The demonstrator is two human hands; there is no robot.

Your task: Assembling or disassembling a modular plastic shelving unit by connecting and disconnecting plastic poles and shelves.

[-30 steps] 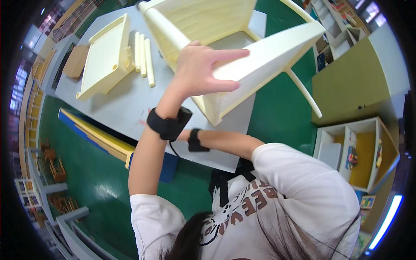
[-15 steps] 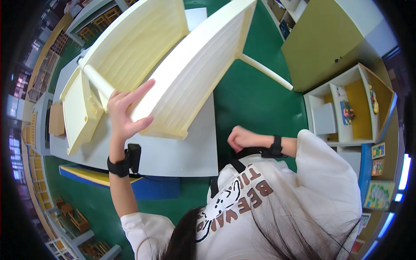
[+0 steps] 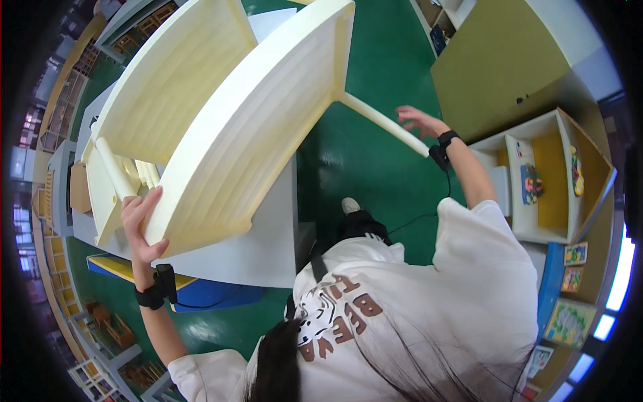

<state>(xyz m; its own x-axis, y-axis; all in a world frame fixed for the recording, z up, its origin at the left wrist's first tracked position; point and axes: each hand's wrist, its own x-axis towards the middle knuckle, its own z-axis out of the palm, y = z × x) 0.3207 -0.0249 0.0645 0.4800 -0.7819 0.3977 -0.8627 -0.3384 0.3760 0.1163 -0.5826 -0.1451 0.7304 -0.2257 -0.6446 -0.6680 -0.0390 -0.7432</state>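
A cream plastic shelf unit (image 3: 241, 127) lies on its side over a grey table, its broad ribbed panels standing on edge. My left hand (image 3: 138, 224) grips the near end of the closest panel, thumb and fingers on either side of its edge. Beside those fingers, a round cream tube (image 3: 114, 167) runs up to the left. Another cream post (image 3: 385, 124) sticks out to the right from the closest panel, over the green floor. My right hand (image 3: 420, 120) is just beyond the free end of that post, fingers apart and holding nothing.
The grey table (image 3: 268, 234) is under the unit, with a blue and yellow piece (image 3: 218, 295) below its near edge. At the right stand an olive cabinet (image 3: 499, 74) and an open white shelf (image 3: 529, 221) with toys. A brown box (image 3: 80, 189) is at the left.
The shelf unit has shifted left with my left hand on it. My right hand has reached from beside my body out to the protruding post, and its fingers have opened.
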